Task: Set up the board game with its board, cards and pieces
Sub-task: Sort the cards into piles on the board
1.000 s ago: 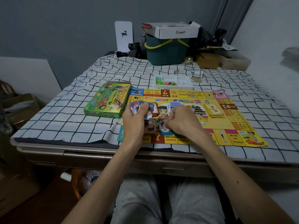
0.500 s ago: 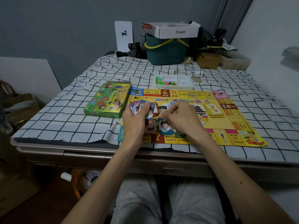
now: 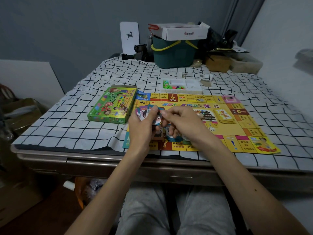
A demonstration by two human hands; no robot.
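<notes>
The left hand (image 3: 142,128) curls its fingers round the fanned cards (image 3: 143,113), held upright over the board's (image 3: 245,133) near-left corner. The right hand (image 3: 185,124), fingers bent, pinches the blue-edged card (image 3: 160,108) at the fan's top between thumb and forefinger.

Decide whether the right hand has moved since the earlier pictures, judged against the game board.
Yes. The right hand has shifted left and away from the board's near edge, up to the fanned cards in the left hand.
</notes>
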